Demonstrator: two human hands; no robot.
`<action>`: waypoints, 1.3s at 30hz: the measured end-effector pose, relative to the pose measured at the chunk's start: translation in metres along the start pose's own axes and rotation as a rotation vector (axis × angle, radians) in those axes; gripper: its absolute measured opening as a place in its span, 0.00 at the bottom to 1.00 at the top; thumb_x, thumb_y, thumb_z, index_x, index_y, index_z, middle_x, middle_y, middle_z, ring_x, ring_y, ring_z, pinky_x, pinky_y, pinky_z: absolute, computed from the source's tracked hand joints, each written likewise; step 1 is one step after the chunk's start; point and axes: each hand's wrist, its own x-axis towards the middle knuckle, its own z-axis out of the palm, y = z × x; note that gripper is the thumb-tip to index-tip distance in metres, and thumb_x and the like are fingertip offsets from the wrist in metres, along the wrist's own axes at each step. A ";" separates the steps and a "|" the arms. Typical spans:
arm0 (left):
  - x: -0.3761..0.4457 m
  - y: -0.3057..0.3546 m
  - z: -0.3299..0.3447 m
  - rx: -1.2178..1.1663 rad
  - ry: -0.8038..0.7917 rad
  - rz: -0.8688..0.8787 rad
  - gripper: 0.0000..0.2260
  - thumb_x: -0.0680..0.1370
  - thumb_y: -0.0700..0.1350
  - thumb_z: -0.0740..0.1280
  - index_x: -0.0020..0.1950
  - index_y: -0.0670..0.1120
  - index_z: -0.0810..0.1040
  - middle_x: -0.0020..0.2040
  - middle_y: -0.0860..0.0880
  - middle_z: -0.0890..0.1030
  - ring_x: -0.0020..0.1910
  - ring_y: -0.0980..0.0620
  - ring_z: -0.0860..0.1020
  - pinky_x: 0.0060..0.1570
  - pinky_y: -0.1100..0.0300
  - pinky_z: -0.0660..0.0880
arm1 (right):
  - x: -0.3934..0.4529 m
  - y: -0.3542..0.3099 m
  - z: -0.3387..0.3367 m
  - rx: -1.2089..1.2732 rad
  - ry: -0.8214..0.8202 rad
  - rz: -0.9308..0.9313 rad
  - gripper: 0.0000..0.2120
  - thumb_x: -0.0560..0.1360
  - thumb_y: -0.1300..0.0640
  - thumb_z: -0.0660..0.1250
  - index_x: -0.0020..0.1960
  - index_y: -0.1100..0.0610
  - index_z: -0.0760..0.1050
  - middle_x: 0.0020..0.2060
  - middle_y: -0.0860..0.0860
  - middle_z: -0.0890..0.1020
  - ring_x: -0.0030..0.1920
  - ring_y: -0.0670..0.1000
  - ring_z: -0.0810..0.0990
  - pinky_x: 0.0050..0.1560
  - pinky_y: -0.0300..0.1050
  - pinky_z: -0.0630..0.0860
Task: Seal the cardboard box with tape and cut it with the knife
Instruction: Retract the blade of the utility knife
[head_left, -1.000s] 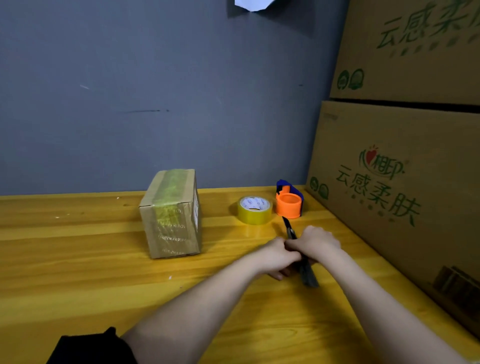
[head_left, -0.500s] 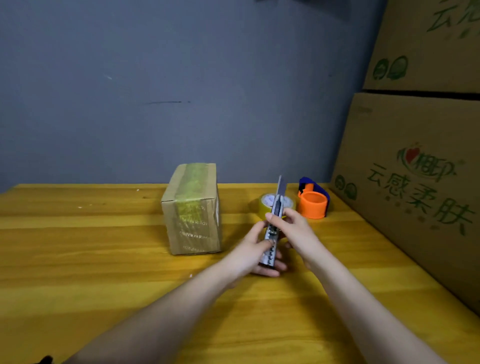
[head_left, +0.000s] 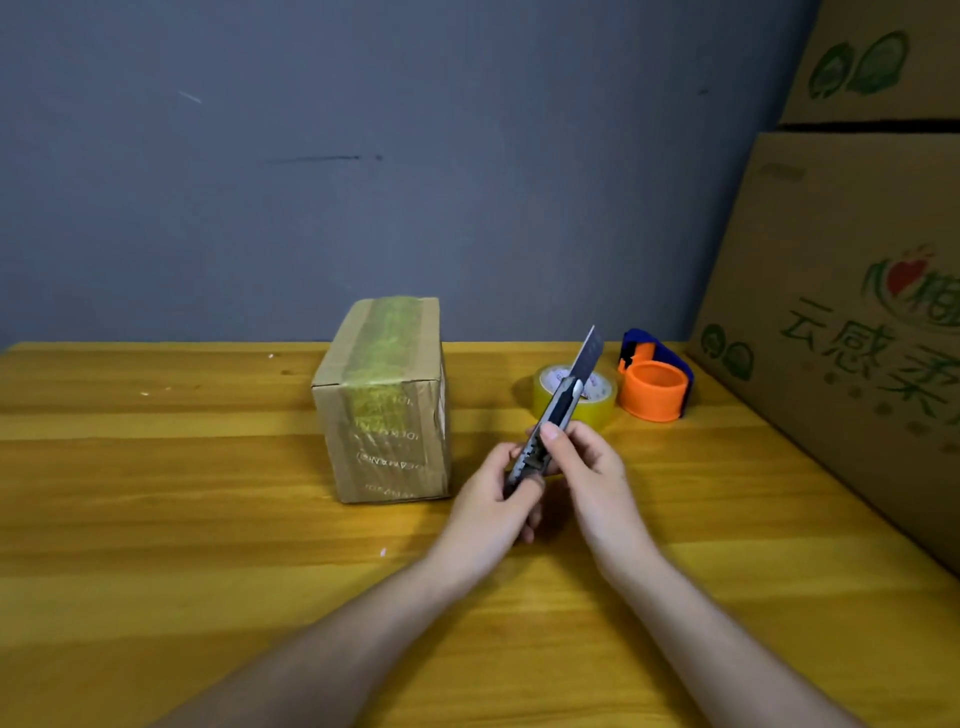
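While both hands grip it, knife (head_left: 558, 415) shows its blade extended.

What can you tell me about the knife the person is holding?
The knife is a slim utility knife with a dark and silvery handle that looks like metal. Its grey blade is slid out and points up and away, tilted right. It is held above the wooden table, in front of the yellow tape roll. The left hand grips the lower handle; the right hand has its thumb on the slider.
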 end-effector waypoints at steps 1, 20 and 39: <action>0.001 -0.003 0.000 0.018 0.011 0.002 0.06 0.79 0.38 0.60 0.48 0.50 0.71 0.28 0.52 0.72 0.24 0.57 0.70 0.25 0.65 0.68 | 0.001 0.002 0.001 -0.001 0.010 0.002 0.11 0.78 0.58 0.62 0.43 0.66 0.72 0.35 0.59 0.75 0.36 0.55 0.73 0.35 0.47 0.70; -0.001 0.008 -0.014 -0.068 -0.166 -0.095 0.17 0.79 0.32 0.54 0.67 0.42 0.64 0.45 0.42 0.77 0.29 0.56 0.78 0.24 0.64 0.69 | -0.003 0.005 0.004 -0.032 -0.227 0.076 0.22 0.76 0.70 0.62 0.66 0.53 0.65 0.48 0.53 0.76 0.27 0.40 0.73 0.18 0.35 0.66; 0.001 0.006 -0.028 -0.163 -0.308 -0.151 0.21 0.79 0.32 0.60 0.70 0.46 0.63 0.57 0.50 0.79 0.43 0.53 0.84 0.45 0.59 0.81 | 0.000 0.011 -0.003 -0.016 -0.225 0.139 0.33 0.71 0.69 0.69 0.72 0.53 0.64 0.59 0.57 0.76 0.54 0.49 0.76 0.45 0.36 0.77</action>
